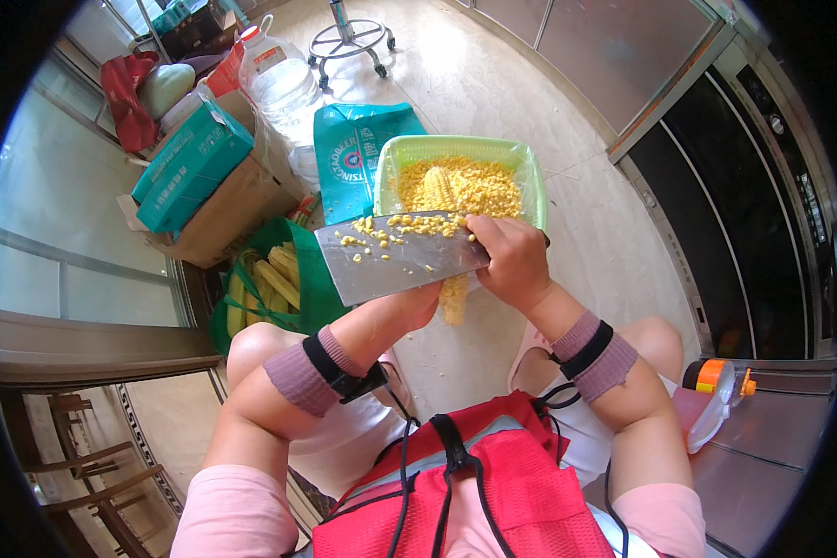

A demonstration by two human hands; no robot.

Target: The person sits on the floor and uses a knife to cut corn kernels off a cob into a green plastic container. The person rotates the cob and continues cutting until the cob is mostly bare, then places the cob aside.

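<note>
My right hand (pixel 513 258) grips the handle of a metal cleaver (pixel 397 268). The broad blade lies across the near side of a light green plastic basket (pixel 538 183), with loose yellow kernels along its upper edge. Beneath the blade is my left hand (pixel 425 303), fingers mostly hidden, closed around a corn cob. The cob's stripped, pale end (pixel 453 301) sticks out beside that hand. Cut corn kernels (pixel 488 187) fill much of the basket. A kernel-covered cob part (pixel 437 190) shows above the blade; whether both parts are one cob, I cannot tell.
At left, a green bag (pixel 321 293) holds several corn cobs (pixel 272 279). Behind it stand a cardboard box (pixel 230 202) and a clear plastic jug (pixel 275 73). A teal bag (pixel 345 157) touches the basket's left side. A wheeled stool base (pixel 349 42) is farther back.
</note>
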